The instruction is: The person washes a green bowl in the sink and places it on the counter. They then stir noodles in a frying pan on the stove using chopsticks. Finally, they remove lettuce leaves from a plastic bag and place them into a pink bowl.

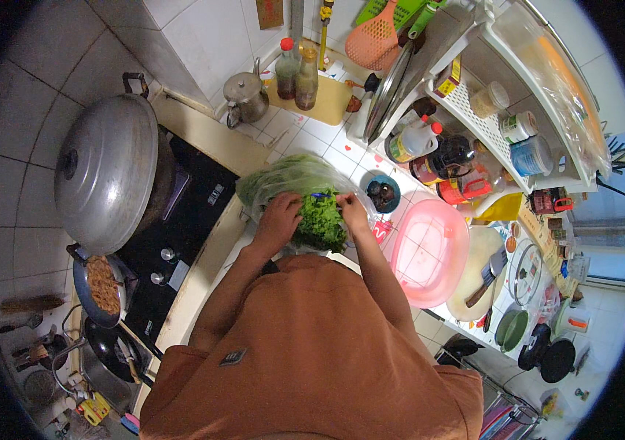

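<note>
A clear plastic bag (296, 173) of leafy greens lies on the tiled counter before me. Curly green lettuce (323, 225) shows at its near side, with a blue tie or band (320, 195) across its upper part. My left hand (279, 217) rests at the left edge of the lettuce and bag, fingers bent. My right hand (352, 210) is at the right edge, thumb and fingertips pinched together near the end of the blue band. Whether the fingertips hold the band or the bag's film is too small to tell.
Right of the hands stand a small blue bowl (395, 184) of dark items and a pink plastic basin (458, 247). Beyond is a cutting board (463, 275) with a cleaver (491, 272). A lidded wok (109, 170) and a pan of food (84, 291) are at the left cooktop.
</note>
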Tool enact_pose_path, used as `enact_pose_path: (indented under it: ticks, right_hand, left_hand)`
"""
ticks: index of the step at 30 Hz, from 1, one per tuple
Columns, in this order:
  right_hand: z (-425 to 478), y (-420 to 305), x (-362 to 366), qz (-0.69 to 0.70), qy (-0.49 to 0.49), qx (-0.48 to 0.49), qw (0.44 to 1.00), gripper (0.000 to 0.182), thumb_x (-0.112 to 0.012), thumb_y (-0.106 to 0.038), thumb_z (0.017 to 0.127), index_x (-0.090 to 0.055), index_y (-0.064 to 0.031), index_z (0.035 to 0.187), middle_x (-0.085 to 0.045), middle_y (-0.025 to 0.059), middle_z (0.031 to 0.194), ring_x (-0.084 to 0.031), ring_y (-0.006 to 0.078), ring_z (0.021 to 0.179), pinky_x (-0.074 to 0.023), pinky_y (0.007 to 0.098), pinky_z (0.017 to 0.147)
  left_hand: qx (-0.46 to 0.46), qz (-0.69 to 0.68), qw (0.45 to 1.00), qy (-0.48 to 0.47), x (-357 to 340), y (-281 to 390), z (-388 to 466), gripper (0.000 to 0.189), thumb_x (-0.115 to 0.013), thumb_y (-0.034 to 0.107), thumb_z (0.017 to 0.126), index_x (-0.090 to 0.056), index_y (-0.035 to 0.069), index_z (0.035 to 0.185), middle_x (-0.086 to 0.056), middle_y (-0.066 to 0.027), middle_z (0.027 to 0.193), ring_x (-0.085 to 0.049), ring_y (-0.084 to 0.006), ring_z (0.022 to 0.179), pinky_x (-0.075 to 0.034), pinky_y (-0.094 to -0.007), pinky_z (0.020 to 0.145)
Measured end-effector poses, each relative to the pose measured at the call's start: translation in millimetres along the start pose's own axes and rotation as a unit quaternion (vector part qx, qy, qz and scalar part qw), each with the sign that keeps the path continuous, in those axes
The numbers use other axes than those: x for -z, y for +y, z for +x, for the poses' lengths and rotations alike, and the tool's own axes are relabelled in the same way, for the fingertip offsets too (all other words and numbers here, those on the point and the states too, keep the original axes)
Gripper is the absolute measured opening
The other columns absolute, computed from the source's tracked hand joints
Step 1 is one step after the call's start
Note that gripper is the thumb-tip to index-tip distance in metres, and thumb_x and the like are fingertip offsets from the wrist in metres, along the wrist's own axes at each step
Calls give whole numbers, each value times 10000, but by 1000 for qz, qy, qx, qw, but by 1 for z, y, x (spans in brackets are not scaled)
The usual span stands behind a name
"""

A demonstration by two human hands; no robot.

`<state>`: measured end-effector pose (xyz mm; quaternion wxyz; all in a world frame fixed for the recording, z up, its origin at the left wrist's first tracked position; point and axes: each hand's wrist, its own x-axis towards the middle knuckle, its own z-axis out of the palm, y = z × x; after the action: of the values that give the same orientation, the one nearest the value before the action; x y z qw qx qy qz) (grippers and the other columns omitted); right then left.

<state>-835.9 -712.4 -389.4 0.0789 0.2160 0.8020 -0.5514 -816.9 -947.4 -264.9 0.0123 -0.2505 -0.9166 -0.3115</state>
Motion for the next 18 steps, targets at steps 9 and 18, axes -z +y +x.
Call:
enact_pose_path:
  ticks: [9,18]
  right_hand:
    - [-55,-137,25,178,-44,72,980,279,-570,-227,971,-647,36,915,-663,47,854,-566,123,799,-435,264,771]
    - [-65,-179,19,136,-97,139,976,248,-565,-209,968,-638,19,903,-649,45,832,-550,124,789,-434,273,778]
  left_hand:
    - [196,-281,932,122,60,-2,21,255,-548,148,953,-584,14,1167,-595,-163,1175,-556,-321,1119,-423,-384,968]
    - [61,-170,978,100,134,33,35,612,-639,398,863,-505,-33,1276,-543,-220,1287,-527,-333,1198,-381,-394,1036]
